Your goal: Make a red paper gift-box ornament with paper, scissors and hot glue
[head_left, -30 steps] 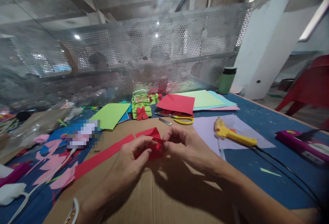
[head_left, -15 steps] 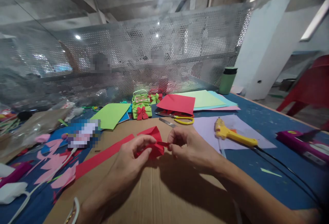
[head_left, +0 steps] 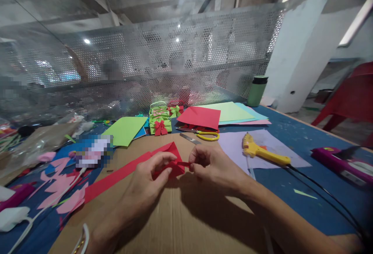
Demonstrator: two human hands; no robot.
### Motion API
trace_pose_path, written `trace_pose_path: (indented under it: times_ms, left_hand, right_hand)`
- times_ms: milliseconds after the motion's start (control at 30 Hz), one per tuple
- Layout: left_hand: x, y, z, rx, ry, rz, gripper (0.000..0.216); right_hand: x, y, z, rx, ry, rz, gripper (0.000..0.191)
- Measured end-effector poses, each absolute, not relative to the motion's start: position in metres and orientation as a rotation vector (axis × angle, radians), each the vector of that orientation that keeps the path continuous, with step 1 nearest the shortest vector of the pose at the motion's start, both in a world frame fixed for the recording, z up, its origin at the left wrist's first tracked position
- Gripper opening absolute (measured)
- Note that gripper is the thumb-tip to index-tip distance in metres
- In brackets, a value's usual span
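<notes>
L hand (head_left: 153,176) is holding folded red paper (head_left: 177,171) — R hand (head_left: 214,168) is pinching strip (head_left: 183,164) at right, ideally w/ light, even tension.

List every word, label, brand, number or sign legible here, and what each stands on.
No text can be read.
Purple strip at right: a yellow sticker and a pale label, both too small and blurred to read.
Glue gun: no legible marking.
Flask: no legible marking.
Red paper at the hands: no lettering visible.
</notes>
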State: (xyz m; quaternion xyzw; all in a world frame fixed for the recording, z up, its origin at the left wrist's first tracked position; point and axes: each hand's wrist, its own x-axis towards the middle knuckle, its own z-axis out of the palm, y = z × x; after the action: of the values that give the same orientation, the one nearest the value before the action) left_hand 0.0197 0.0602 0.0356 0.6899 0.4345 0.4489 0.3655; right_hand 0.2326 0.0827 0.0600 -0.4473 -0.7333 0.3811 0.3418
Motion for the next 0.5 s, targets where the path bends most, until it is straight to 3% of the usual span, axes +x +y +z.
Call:
trace_pose_path:
  times_ms: [500]
  left_hand:
    - [0.0203, 0.0581, 0.0394, 1.774, 1.119, 1.088, 0.024]
  right_hand:
    - [0.2317, 0.0815, 0.0605, -1.178, -1.930, 0.980, 0.015]
